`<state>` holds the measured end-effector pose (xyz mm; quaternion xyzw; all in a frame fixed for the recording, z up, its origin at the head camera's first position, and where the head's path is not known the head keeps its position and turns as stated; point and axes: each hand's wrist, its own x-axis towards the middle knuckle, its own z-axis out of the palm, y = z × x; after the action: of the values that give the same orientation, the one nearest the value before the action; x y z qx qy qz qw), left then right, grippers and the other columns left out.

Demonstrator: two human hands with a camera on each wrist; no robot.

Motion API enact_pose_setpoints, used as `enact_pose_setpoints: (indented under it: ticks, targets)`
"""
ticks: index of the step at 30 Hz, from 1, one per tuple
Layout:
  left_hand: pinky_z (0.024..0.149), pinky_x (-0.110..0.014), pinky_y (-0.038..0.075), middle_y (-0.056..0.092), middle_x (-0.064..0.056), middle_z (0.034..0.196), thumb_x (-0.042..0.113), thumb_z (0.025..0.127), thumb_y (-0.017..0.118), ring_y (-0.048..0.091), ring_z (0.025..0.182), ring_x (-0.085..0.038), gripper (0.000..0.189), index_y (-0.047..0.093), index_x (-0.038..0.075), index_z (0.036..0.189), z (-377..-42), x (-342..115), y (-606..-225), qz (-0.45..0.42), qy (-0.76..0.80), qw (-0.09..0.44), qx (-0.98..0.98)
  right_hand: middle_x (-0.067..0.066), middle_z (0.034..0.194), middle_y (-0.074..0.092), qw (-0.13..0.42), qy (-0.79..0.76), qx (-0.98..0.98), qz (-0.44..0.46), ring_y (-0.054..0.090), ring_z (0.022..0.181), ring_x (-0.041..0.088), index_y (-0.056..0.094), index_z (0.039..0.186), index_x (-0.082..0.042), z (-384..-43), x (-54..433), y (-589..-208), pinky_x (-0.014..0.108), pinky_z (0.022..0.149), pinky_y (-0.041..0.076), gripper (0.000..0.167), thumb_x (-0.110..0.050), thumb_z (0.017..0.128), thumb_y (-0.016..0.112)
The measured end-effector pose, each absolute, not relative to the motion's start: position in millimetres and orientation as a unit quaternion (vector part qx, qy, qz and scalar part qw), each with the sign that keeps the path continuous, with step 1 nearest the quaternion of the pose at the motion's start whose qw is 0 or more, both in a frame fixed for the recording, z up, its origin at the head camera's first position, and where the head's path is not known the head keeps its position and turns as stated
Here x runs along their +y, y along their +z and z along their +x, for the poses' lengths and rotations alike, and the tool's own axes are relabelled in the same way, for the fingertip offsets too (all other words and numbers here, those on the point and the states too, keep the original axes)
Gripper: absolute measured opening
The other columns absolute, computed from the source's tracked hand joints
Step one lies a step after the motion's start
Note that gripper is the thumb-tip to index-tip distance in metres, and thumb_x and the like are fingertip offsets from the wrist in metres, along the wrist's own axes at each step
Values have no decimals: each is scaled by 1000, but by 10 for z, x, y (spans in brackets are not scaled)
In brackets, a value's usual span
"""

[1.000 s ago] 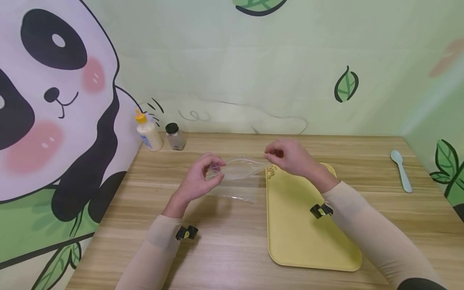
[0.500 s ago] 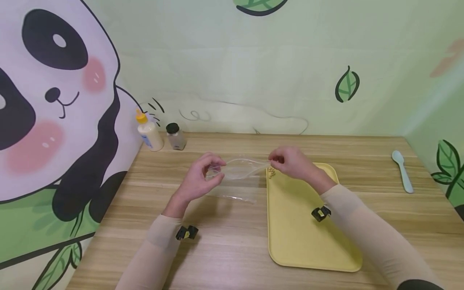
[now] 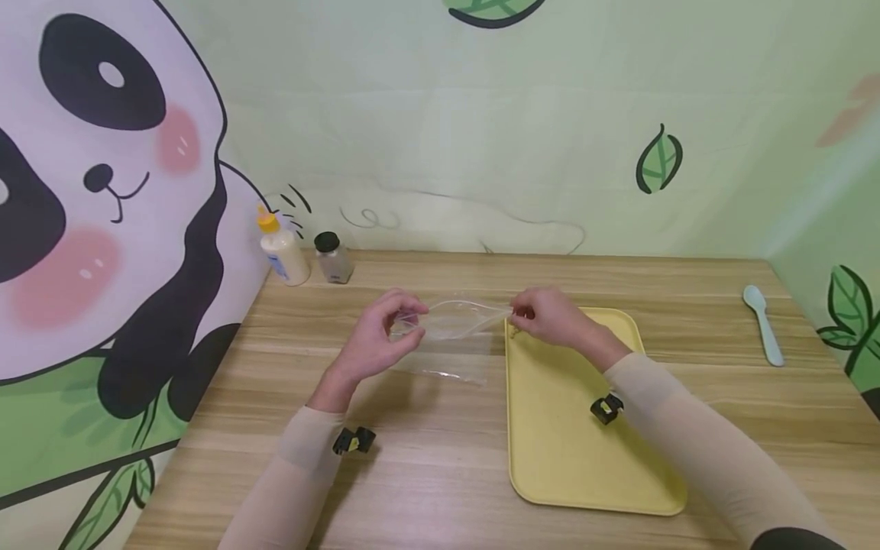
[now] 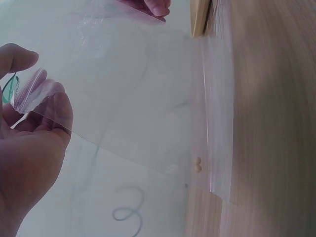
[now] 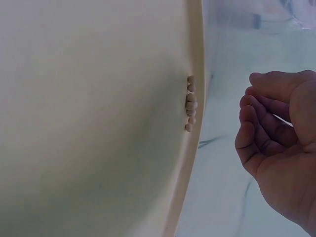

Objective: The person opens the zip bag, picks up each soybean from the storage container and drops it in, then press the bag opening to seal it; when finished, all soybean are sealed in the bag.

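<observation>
A clear zip bag (image 3: 454, 321) stands with its mouth spread in the middle of the table. My left hand (image 3: 385, 336) grips its left side, fingers showing through the film in the left wrist view. At the opposite corner, my right hand (image 3: 550, 315) pinches the edge of the mouth between thumb and fingertips. Two small round beige beans (image 4: 198, 165) show low in the bag in the left wrist view. More beans (image 5: 191, 102) lie in a row along the edge of the yellow tray (image 3: 577, 451), mostly hidden by my right hand in the head view.
A white squeeze bottle (image 3: 285, 256) with an orange cap stands at the back left. Beside it is a small clear jar (image 3: 334, 263) with a black lid. A pale blue spoon (image 3: 763, 325) lies at the right. A printed panda wall bounds the table (image 3: 426, 473).
My right hand has come down slightly to the bag's right corner, now covering most of the beans there. The left hand and the bag have stayed put.
</observation>
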<state>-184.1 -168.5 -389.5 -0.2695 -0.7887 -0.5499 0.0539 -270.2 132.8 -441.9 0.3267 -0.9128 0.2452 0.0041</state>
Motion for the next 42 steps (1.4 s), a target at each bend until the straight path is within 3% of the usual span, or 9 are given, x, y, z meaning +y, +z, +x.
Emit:
enact_pose_setpoints:
  ticks: [3,20,25,29,35,42]
  targets:
    - [91,-35,53,59,-24,105,-14,80,64,55,95,-15,24,61,-11,103,-1843,-1686,-3893,-271,-547,55,-790,-5,67,62,6,233,-915,329,52,59,8,66,73,-13,-2711,1327,-4455,24,55,47,17,-16,89,69]
    - [90,-28,52,59,-24,106,-14,80,64,55,95,-16,25,61,-10,104,-1855,-1693,-3924,-267,-551,50,-789,2,79,71,0,165,-912,375,62,72,13,75,89,-4,-2775,1342,-4586,32,70,55,8,-9,84,71]
    - [90,-28,52,58,-25,106,-14,80,64,55,95,-16,25,61,-10,104,-1853,-1698,-3922,-267,-551,50,-789,-2,71,66,3,158,-906,393,55,65,10,72,81,-6,-2801,1336,-4632,27,62,50,2,-6,82,71]
    - [90,-28,52,57,-27,107,-14,80,64,55,95,-15,25,60,-11,104,-1854,-1702,-3933,-266,-554,48,-788,-5,66,60,-8,154,-903,401,48,60,7,68,74,-10,-2807,1331,-4654,23,57,44,9,-5,81,69]
    - [91,-33,52,58,-27,107,-15,80,64,55,96,-15,26,61,-10,105,-1859,-1700,-3943,-267,-555,49,-786,-4,73,65,-28,150,-904,399,53,64,7,73,83,-9,-2795,1320,-4651,23,61,49,7,-4,82,69]
    - [90,-33,53,58,-25,105,-14,80,63,55,94,-12,25,61,-10,104,-1855,-1701,-3927,-269,-549,53,-790,-2,75,68,-28,143,-905,399,55,66,8,74,83,-9,-2774,1301,-4658,26,63,51,5,-6,84,70]
